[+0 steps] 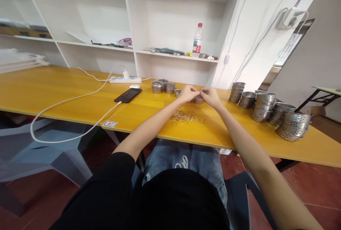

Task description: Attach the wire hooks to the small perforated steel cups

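Observation:
My left hand (189,93) and my right hand (210,97) meet over the table, fingertips pinched close together. Just under them is a small perforated metal cup (199,100), partly covered by my fingers. A faint thin curved line shows at the fingertips, too small to make out. Another small cup (178,93) stands beside my left hand, partly hidden. Nearer to me lies a loose pile of thin curved metal wires (186,116). Farther left, several small perforated cups (157,87) stand grouped together, some stacked.
Stacks of larger perforated metal cups (262,106) line the right side of the yellow table (149,111). At left lie a black phone (128,95) on a white cable and a power strip (133,80). A bottle (197,42) stands on the shelf behind.

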A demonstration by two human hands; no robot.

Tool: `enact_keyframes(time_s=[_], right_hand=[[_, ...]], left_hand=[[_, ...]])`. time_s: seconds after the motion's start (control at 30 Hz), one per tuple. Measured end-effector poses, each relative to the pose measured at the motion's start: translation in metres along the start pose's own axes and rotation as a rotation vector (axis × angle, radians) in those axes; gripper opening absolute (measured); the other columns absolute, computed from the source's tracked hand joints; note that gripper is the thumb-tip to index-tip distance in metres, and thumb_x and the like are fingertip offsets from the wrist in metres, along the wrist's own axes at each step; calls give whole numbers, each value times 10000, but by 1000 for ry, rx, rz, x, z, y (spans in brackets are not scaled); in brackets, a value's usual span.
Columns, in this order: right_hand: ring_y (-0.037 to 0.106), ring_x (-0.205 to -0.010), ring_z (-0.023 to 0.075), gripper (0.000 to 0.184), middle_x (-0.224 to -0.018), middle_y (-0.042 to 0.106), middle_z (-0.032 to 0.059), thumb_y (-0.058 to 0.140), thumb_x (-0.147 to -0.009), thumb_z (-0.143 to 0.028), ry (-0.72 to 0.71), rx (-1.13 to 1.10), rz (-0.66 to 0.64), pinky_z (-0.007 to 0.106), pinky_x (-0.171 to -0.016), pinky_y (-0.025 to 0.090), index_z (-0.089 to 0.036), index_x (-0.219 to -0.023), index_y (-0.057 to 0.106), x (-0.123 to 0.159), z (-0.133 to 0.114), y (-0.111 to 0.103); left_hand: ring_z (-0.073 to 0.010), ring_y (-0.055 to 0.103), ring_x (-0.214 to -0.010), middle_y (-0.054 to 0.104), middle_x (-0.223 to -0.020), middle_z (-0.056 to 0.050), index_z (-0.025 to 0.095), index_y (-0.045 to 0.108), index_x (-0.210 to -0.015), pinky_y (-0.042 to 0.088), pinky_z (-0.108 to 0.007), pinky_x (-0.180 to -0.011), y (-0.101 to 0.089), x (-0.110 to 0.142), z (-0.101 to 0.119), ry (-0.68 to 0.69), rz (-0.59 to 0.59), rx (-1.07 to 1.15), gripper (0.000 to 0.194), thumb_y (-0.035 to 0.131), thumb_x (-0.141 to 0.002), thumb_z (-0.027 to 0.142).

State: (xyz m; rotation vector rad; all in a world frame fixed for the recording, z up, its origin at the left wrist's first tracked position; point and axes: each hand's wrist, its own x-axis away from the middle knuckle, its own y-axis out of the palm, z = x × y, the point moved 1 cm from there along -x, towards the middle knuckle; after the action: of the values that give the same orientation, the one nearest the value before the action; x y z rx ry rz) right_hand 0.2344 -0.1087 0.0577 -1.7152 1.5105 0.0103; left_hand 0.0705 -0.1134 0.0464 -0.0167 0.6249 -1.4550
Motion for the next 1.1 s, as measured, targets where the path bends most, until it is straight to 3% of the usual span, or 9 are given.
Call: enact_keyframes(time_s=[0.13, 0.27, 0.4, 0.53, 0.67, 0.9, 1.1], right_hand=[[648, -694, 190, 237, -694, 701, 47, 596, -872, -352, -75, 137, 16, 296, -712, 498, -172, -754, 696, 2, -3, 1], [639, -708, 203, 242, -709, 700, 60, 579, -859, -356, -59, 160, 91, 306, -715, 493, -165, -768, 697, -2, -6, -3], [660, -771, 235, 257, -755, 727, 90, 597, -859, -367, 46, 208, 281, 328, -751, 519, -152, -785, 718, -6, 1, -21], [664, -773, 248, 251, -701, 712, 102, 659, -844, -374, 191, 270, 351, 336, -767, 532, -148, -751, 721, -2, 16, -38], [662, -755, 242, 243, -680, 701, 103, 655, -856, -358, 255, 298, 377, 334, -766, 544, -149, -749, 718, 2, 29, -42], [682, -844, 271, 221, -778, 733, 139, 602, -903, -282, 292, 406, 369, 343, -801, 541, -150, -830, 764, 4, 42, -38], [730, -1042, 324, 238, -1050, 791, 189, 606, -914, -201, 402, 591, 281, 381, -891, 545, -164, -978, 832, 6, 40, -32]], left_hand=[[-171, 685, -814, 779, -877, -46, 173, 729, -819, 533, -280, -821, -1, 0, -1, -24, 44, -54, 98, 759, -827, 265], [-182, 700, -829, 777, -843, -42, 183, 726, -800, 549, -291, -855, -5, -2, -4, -64, 48, -67, 95, 748, -839, 268], [-168, 706, -773, 775, -798, -30, 191, 719, -781, 566, -283, -828, -4, -7, -8, -102, 3, -13, 56, 703, -834, 200], [-168, 701, -786, 779, -819, -34, 196, 713, -734, 566, -275, -810, 1, -10, -11, -136, 16, -48, 74, 701, -802, 170], [-176, 709, -840, 781, -851, -37, 203, 724, -778, 558, -282, -843, 6, -10, -10, -127, 35, -81, 64, 693, -812, 159], [-205, 722, -984, 797, -1043, -72, 210, 746, -974, 527, -310, -947, 9, -11, -8, 23, 129, -237, 109, 653, -920, 230], [-258, 708, -1036, 787, -1045, -122, 186, 762, -1022, 523, -345, -974, 16, -8, -11, 133, 47, -436, 180, 592, -967, 207]])
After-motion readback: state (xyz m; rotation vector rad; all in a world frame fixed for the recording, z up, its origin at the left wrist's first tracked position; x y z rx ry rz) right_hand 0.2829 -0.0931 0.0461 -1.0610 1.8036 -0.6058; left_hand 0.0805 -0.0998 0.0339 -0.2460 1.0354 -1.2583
